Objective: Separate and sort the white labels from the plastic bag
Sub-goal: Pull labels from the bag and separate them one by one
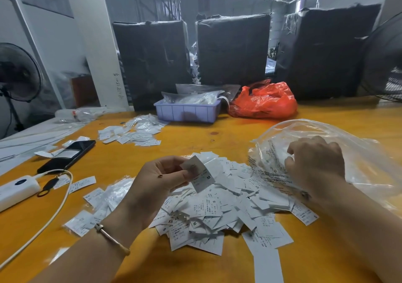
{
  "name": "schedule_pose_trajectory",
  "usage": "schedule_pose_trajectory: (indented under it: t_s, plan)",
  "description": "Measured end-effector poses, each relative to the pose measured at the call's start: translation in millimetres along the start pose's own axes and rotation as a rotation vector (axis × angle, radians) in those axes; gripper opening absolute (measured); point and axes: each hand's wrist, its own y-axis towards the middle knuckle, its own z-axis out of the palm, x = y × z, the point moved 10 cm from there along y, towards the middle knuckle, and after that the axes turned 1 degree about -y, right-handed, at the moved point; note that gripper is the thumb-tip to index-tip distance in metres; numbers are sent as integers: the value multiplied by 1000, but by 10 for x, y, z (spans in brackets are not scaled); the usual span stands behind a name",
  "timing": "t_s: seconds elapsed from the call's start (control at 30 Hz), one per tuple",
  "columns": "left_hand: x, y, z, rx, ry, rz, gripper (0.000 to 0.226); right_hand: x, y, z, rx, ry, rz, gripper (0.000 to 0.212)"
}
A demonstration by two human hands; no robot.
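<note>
Left hand [162, 179] raised above the pile, thumb and fingers pinching a small stack of white labels [200, 175]; the front one is marked "M". Right hand [315, 163] has its fingers curled, gripping the crumpled mouth of the clear plastic bag [326, 134], which lies on the orange table [228, 130] at right and billows up behind the hand; printed warning text shows on the film near the wrist. Whether any labels sit inside the bag cannot be told through the folds. Main heap of loose labels [217, 208] lies on the table between and below both hands, touching the bag's mouth; size marks XS, S and M are legible on several. A second, smaller group of labels [130, 134] lies farther back at left, well apart from the heap. A few small clear packets with labels [91, 213] lie just left of the left forearm. Left wrist carries a thin bangle [113, 237]. At left: black phone [67, 155] face up, white power bank [17, 190] with a white cable [54, 213] looping toward the table's near edge. At back: pale purple tray [187, 112] holding clear packets, red plastic bag [264, 102] just beside it on the right, three dark wrapped bundles [232, 49] standing behind.
</note>
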Motion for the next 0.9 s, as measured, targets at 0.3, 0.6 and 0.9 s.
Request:
schedule_pose_trajectory:
  t_s: [0.3, 0.6, 0.9]
  plan:
    - [-49, -82, 264, 172, 104, 10, 7, 703, -423, -583, -56, 1045, -316, 21]
    - [-61, -99, 308, 192, 147, 60, 22, 1170, -677, -305, 377, 1250, -359, 22]
    - [-93, -69, 114, 83, -102, 1, 22, 708, -419, -191, 211, 1379, -104, 37]
